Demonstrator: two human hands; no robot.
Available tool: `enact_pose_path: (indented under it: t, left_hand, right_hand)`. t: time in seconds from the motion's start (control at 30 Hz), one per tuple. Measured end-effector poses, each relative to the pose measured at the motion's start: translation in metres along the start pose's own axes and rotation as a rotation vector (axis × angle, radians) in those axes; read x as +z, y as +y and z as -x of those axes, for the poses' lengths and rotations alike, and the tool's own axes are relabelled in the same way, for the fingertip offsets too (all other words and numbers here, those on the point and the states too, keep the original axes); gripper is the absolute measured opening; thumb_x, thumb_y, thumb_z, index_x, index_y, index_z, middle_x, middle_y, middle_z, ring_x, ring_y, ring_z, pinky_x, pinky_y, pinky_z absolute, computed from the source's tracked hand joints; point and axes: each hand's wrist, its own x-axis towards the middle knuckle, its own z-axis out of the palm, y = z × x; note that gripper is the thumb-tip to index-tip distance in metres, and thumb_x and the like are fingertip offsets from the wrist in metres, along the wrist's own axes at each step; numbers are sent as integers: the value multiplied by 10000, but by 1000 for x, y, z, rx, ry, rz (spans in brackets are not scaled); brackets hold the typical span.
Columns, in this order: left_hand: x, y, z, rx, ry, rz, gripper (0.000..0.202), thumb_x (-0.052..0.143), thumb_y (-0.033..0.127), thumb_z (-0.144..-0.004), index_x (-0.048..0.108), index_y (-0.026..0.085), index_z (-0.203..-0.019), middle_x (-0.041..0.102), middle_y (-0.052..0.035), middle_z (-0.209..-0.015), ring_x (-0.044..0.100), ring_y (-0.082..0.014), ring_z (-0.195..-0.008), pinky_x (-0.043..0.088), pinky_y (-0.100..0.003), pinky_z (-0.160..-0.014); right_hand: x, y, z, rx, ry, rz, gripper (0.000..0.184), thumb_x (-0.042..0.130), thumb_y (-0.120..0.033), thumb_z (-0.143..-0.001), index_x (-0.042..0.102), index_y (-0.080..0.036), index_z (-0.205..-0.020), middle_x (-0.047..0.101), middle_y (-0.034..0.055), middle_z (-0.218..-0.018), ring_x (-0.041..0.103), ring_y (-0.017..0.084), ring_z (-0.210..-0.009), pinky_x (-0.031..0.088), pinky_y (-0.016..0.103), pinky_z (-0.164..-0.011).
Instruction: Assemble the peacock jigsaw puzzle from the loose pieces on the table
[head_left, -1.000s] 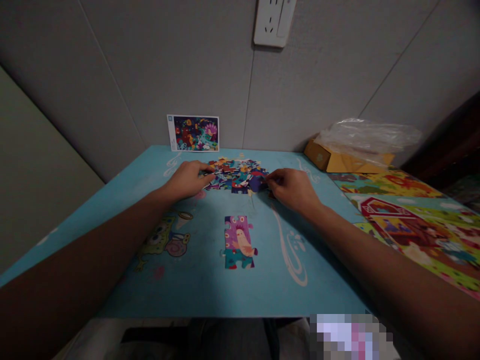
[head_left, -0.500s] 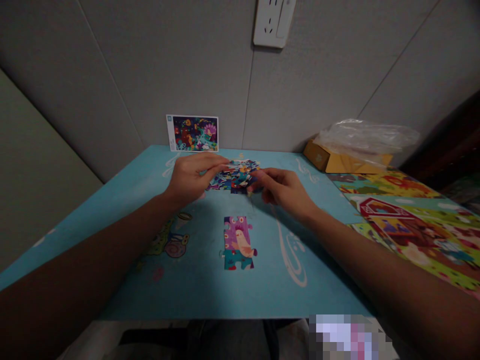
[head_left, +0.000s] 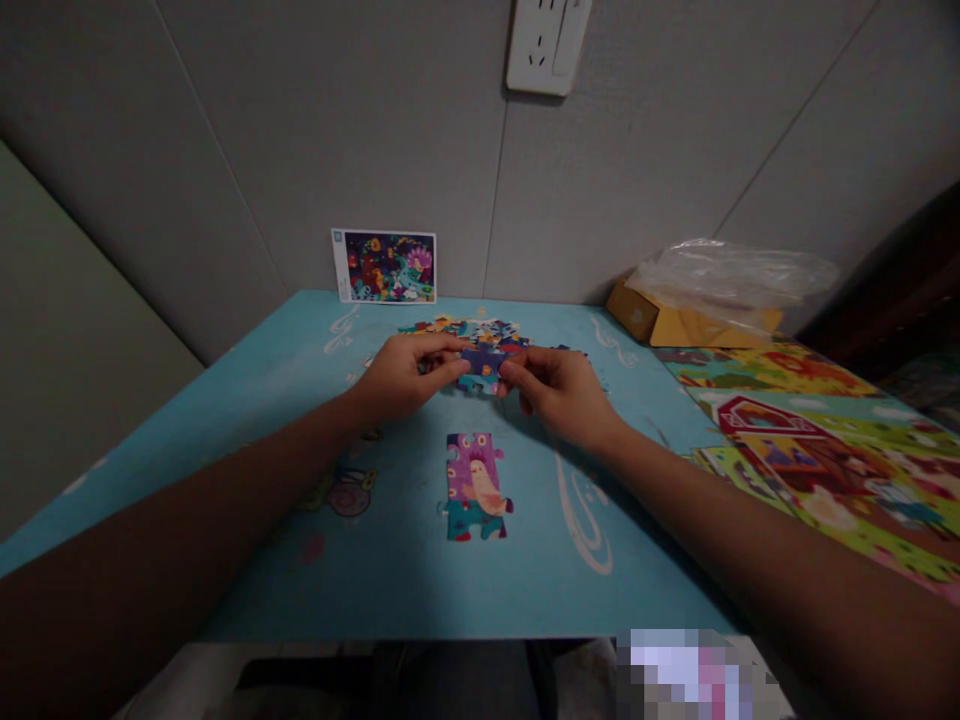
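Between my two hands is a dark blue and teal puzzle piece (head_left: 481,364) with a small orange spot. My left hand (head_left: 401,378) pinches its left edge between thumb and fingers. The right edge is gripped by my right hand (head_left: 556,388), thumb in front. Just behind the hands lies a heap of loose puzzle pieces (head_left: 489,330), partly hidden by the fingers. Nearer to me, a joined purple and teal puzzle section (head_left: 477,488) showing a pale bird lies flat on the table.
A picture card (head_left: 390,267) leans on the wall at the back of the blue table (head_left: 300,600). At the back right, clear plastic wrapping (head_left: 735,270) rests on a yellow box (head_left: 697,322). A farm-scene puzzle (head_left: 832,440) covers the right side.
Both hands have drawn slightly back from the heap and now hold a dark blue puzzle piece up between them. More of the heap shows behind. The joined section has stayed in place.
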Motion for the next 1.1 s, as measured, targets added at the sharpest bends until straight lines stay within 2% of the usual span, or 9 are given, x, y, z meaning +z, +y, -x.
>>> enact_pose_path:
  t: [0.1,0.27,0.37,0.47,0.53,0.67,0.77,0.97,1.1]
  left_hand:
    - [1,-3,0,-80,-22,55,310,652,344,-800,731,110,-988,695,-56,-725,638,-140,-639,505,-245,-597]
    - [-3,-3,-2,-122,33,93,293,652,351,-786,694,109,-945,683,-49,-696,633,-138,-617,502,-249,-591]
    - [-5,-2,-3,-123,42,99,247,650,340,-773,669,124,-893,666,-41,-678,602,-126,-574,469,-238,-528]
    - [-8,3,-2,-134,77,77,177,631,310,-775,615,150,-848,595,6,-593,523,-100,-486,408,-224,-452]
    - [-10,7,-2,-142,120,52,124,604,284,-784,578,169,-821,507,48,-520,455,-85,-436,380,-219,-426]
    - [-14,9,-1,-145,148,5,82,581,259,-771,555,183,-785,439,70,-476,408,-82,-410,356,-214,-404]
    - [-13,7,-1,-151,127,-15,96,578,270,-774,562,178,-753,477,51,-476,445,-88,-411,327,-211,-390]
    - [-16,11,-1,-147,57,-3,210,596,318,-793,552,178,-643,438,45,-411,423,-86,-362,286,-224,-382]
    - [-27,11,-5,-231,-214,-5,258,625,363,-760,600,166,-596,523,-1,-443,431,-87,-368,276,-225,-391]
  right_hand:
    - [0,2,-1,5,15,-24,355,516,-405,-941,675,-139,-768,644,19,-643,470,94,-506,339,239,-521]
    - [-3,12,-7,72,138,-54,347,502,-410,-934,654,-142,-774,682,40,-683,508,110,-514,367,241,-523]
    - [-6,11,-7,88,138,28,350,508,-406,-927,656,-139,-755,667,45,-670,511,121,-537,360,249,-531]
    - [-8,2,-3,30,-9,155,286,585,-392,-891,676,-141,-786,645,41,-700,519,136,-602,384,268,-588]
    - [-7,-4,2,-128,-190,209,268,688,-412,-830,684,-145,-856,655,63,-838,567,171,-753,438,299,-707]
    - [-3,-14,13,-441,-487,235,629,851,-489,-663,637,-149,-1147,582,125,-1140,535,256,-1074,438,387,-951]
    - [-1,-18,17,-481,-537,288,745,874,-513,-619,602,-152,-1210,554,138,-1180,529,276,-1082,433,420,-976]
    - [-3,-18,15,-442,-535,303,594,828,-492,-703,631,-140,-1139,593,124,-1111,543,271,-1051,442,427,-954]
    - [-2,-15,13,-407,-526,303,471,821,-456,-734,659,-138,-1042,600,105,-1045,555,252,-1013,452,393,-912]
